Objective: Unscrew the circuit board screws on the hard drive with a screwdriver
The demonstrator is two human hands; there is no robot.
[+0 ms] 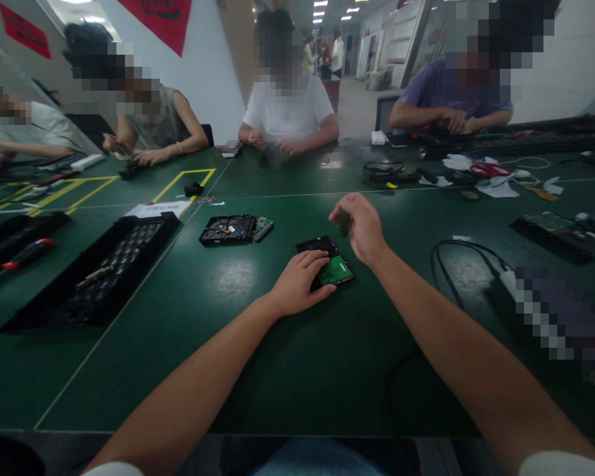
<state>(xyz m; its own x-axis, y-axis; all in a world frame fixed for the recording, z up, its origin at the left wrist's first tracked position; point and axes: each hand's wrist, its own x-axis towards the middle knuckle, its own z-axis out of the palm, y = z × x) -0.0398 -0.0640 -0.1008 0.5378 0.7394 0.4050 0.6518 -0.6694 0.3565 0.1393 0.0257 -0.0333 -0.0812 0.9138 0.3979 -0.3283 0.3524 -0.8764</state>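
Note:
A black hard drive (322, 246) with a green circuit board (336, 270) facing up lies on the dark green table (297, 357) in front of me. My left hand (300, 281) rests on its near left edge, fingers curled over the board and pressing it down. My right hand (359, 227) hovers just above the drive's far right corner, fingers closed around a small dark tool handle (344, 222); its tip is hidden.
A second hard drive (228, 229) with a loose green board (263, 228) lies further left. A long black tray (92, 271) sits at left, a red-handled screwdriver (27, 254) beyond it. A black cable (469, 254) loops at right. Several people sit across the table.

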